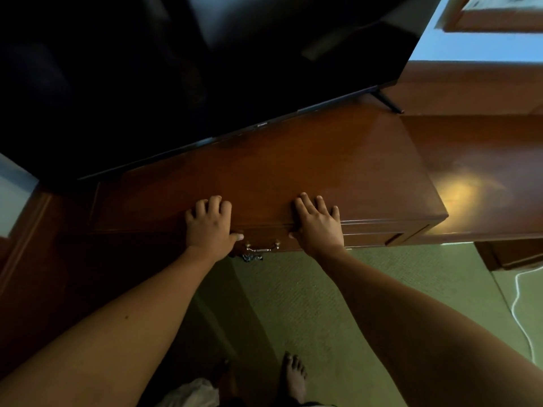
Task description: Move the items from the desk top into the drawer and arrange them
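While both the left hand [209, 223] and right hand [318, 222] are resting flat and empty on the bench [293, 160] above the closed drawer [293, 240], their thumbs are risking a pinch if it is slid carelessly.

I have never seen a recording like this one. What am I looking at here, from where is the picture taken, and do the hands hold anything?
There is no machine here. A person wears a camera on the head, so the one picture looks forward and down along both bare arms.

The left hand and the right hand rest on the front edge of a dark wooden desk top, fingers spread on the wood. Neither hand holds anything. The left thumb reaches down over the edge, near the metal handle of the drawer, which looks shut.

Behind the hands stands a large black television. I see no loose items on the visible part of the desk top. Below are a green carpet, a bare foot and a white cable.
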The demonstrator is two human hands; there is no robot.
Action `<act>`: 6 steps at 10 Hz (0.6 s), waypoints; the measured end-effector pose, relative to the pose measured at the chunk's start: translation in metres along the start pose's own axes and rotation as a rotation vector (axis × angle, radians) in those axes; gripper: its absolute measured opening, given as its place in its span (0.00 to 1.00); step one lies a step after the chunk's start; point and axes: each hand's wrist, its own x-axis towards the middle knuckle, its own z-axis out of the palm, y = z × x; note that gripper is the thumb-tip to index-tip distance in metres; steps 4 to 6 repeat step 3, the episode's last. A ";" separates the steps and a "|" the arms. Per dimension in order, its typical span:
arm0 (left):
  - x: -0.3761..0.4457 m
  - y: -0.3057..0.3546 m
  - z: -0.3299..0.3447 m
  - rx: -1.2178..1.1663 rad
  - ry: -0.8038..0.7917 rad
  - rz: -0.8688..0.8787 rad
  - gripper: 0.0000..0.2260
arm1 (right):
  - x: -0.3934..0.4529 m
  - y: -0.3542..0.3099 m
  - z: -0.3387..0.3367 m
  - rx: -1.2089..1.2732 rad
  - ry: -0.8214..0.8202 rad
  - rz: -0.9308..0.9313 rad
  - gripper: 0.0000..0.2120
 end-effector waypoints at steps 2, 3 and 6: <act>0.016 0.001 -0.034 -0.057 -0.181 0.012 0.41 | 0.013 -0.003 -0.027 0.048 -0.108 -0.002 0.37; 0.024 -0.001 -0.050 -0.179 -0.257 0.002 0.37 | 0.020 -0.001 -0.039 0.084 -0.196 -0.056 0.29; 0.024 -0.001 -0.050 -0.179 -0.257 0.002 0.37 | 0.020 -0.001 -0.039 0.084 -0.196 -0.056 0.29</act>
